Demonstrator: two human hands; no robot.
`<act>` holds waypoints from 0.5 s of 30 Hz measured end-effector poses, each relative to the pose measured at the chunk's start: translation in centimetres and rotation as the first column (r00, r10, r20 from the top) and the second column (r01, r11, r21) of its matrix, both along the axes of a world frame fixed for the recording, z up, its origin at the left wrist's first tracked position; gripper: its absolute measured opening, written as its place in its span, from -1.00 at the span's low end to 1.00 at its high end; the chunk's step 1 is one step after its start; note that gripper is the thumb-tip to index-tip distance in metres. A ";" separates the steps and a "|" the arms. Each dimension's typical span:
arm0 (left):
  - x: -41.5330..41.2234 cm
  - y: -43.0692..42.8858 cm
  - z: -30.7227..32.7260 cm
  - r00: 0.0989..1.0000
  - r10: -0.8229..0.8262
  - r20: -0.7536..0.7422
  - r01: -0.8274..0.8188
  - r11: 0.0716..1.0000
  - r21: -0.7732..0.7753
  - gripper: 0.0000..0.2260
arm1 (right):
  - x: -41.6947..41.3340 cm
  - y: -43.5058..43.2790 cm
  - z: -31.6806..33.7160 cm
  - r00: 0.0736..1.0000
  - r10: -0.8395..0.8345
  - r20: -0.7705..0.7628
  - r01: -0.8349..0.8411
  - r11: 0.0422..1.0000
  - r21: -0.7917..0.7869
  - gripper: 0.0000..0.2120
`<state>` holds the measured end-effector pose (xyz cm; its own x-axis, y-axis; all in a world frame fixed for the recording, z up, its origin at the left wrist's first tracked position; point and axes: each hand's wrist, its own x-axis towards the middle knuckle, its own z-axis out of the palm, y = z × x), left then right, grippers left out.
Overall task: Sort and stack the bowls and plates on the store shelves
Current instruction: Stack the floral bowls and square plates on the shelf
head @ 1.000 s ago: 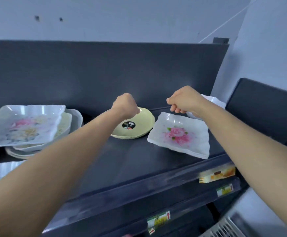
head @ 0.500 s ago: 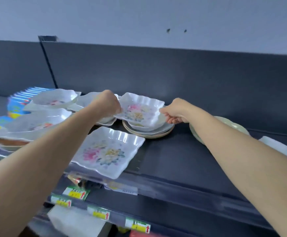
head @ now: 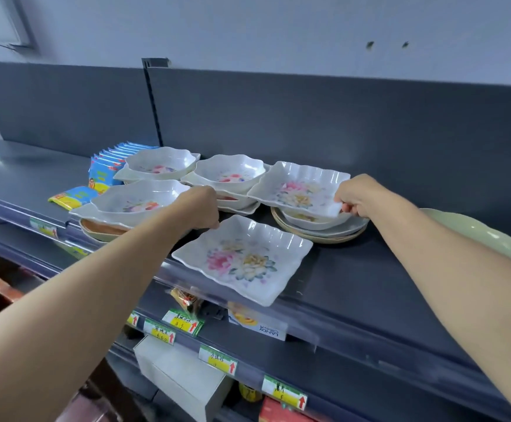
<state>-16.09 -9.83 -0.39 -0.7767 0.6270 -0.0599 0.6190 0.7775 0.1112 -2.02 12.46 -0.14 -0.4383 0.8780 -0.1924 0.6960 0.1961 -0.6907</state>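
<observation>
White scalloped bowls [head: 159,164] crowd the left of the dark grey metal shelf [head: 369,269]. The left hand [head: 201,208], fingers curled tight, meets the back corner of a square white floral plate [head: 242,257] that overhangs the front edge; whether it grips cannot be told. The right hand [head: 357,196] pinches a second floral plate [head: 299,185] atop stacked round plates [head: 324,233]. Bare shelf lies to the right, before a pale green round plate [head: 476,233].

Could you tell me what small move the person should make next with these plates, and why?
Probably lift the back square plate off the round plates and set it on the front square plate. The right hand pinches its edge, the two share shape and flower print, and the left hand is at the front one's corner.
</observation>
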 end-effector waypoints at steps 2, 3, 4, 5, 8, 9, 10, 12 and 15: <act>0.6 0.2 0.2 0.999 -0.028 -0.022 0.027 0.999 -0.043 -0.79 | 0.3 -0.1 0.2 0.998 -0.031 -0.054 0.030 0.999 -0.010 -0.76; 0.9 0.4 0.3 0.999 -0.044 -0.019 0.042 0.996 -0.081 -0.88 | 0.6 -0.2 0.3 0.996 -0.044 -0.074 0.043 0.999 -0.011 -0.78; 1.0 0.5 0.3 0.999 -0.043 0.009 0.044 0.993 -0.105 -0.85 | 0.8 -0.2 0.5 0.994 -0.052 -0.092 0.051 0.999 -0.010 -0.79; 1.1 0.6 0.1 0.999 -0.033 0.038 0.038 0.990 -0.139 -0.77 | 1.0 -0.2 0.6 0.992 -0.058 -0.108 0.057 0.998 -0.009 -0.81; 0.8 0.8 -0.2 0.998 -0.033 0.044 0.040 0.984 -0.175 -0.75 | 1.8 -0.6 1.0 0.989 -0.072 -0.127 0.074 0.997 0.007 -0.89; 0.8 0.8 -0.3 0.999 -0.036 0.038 0.042 0.984 -0.173 -0.80 | 2.1 -0.7 1.2 0.990 -0.076 -0.123 0.079 0.997 0.018 -0.92; 0.8 0.8 -0.3 0.999 -0.044 0.030 0.048 0.985 -0.164 -0.85 | 2.4 -0.9 1.3 0.990 -0.077 -0.120 0.081 0.996 0.027 -0.92; 0.7 0.7 -0.3 0.999 -0.038 0.011 0.039 0.988 -0.149 -0.82 | 2.8 -1.2 1.3 0.988 -0.085 -0.128 0.090 0.995 0.035 -0.88; 0.2 0.6 0.1 0.999 -0.016 0.038 0.020 0.995 -0.102 -0.72 | 3.2 -1.5 1.4 0.984 -0.106 -0.142 0.112 0.993 0.036 -0.85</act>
